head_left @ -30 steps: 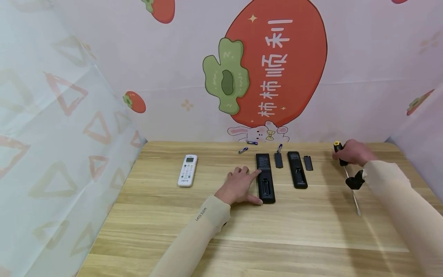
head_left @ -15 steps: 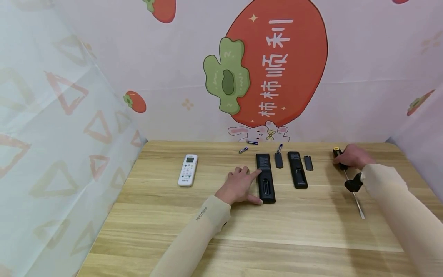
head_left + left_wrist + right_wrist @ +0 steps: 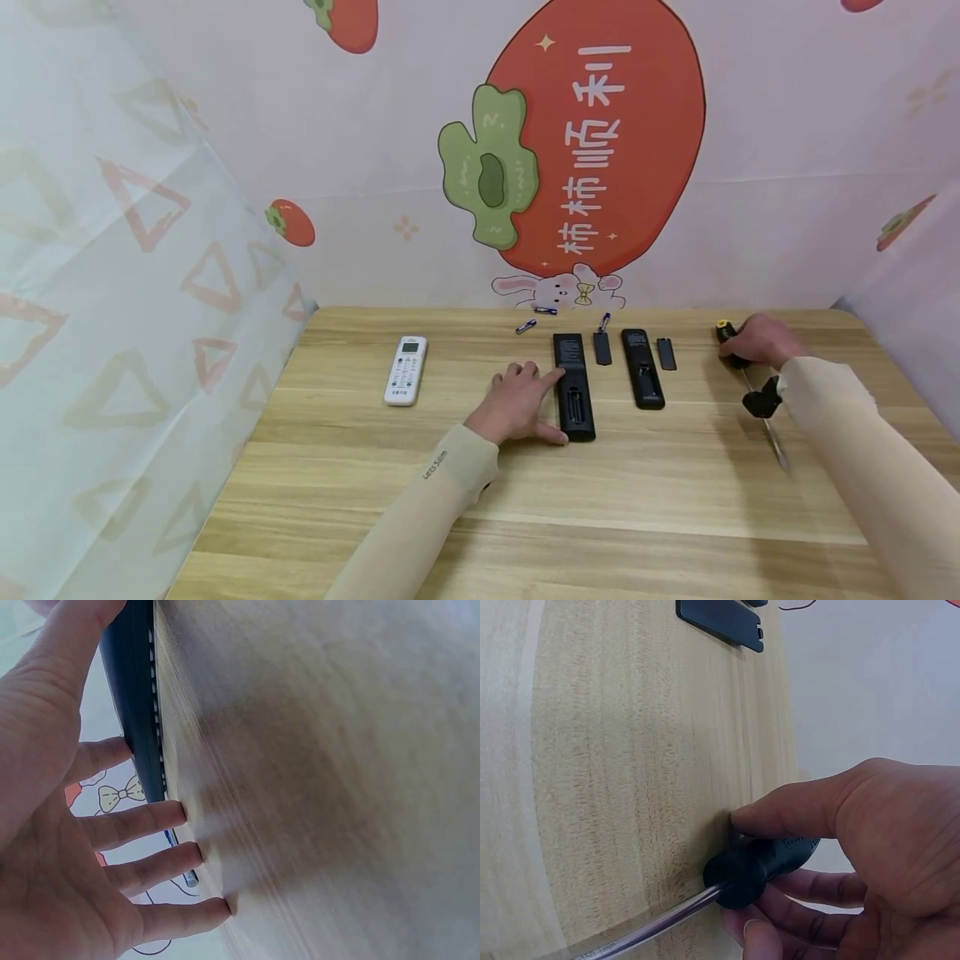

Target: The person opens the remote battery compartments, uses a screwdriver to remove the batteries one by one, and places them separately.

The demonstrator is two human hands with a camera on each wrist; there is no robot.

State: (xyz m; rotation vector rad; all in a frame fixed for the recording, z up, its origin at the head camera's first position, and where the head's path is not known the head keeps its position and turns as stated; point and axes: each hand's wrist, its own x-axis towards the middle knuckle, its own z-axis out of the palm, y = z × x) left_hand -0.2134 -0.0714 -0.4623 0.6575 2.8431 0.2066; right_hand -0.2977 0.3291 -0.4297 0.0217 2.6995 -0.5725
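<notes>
My left hand (image 3: 513,406) lies at the left edge of a black remote control (image 3: 572,358), thumb and index finger touching it. The remote is back up with its battery slot uncovered. In the left wrist view the other fingers (image 3: 154,825) reach straight to the tabletop. On the right, my right hand (image 3: 768,340) grips the black handle of a screwdriver (image 3: 739,881), whose yellow-capped end points away from me. Its metal shaft slants toward me, low over the table; whether the tip touches the wood I cannot tell.
Right of the remote lie a battery cover (image 3: 602,349), a second black remote (image 3: 642,371) with its slot uncovered, and another cover (image 3: 667,354). Small blue batteries (image 3: 527,327) lie near the back edge. A white remote (image 3: 406,372) is at the left. A printed cloth wall (image 3: 360,267) rises behind.
My right hand has moved the screwdriver slightly toward me and to the left, its handle end coming closer. The left hand and the remote have stayed put.
</notes>
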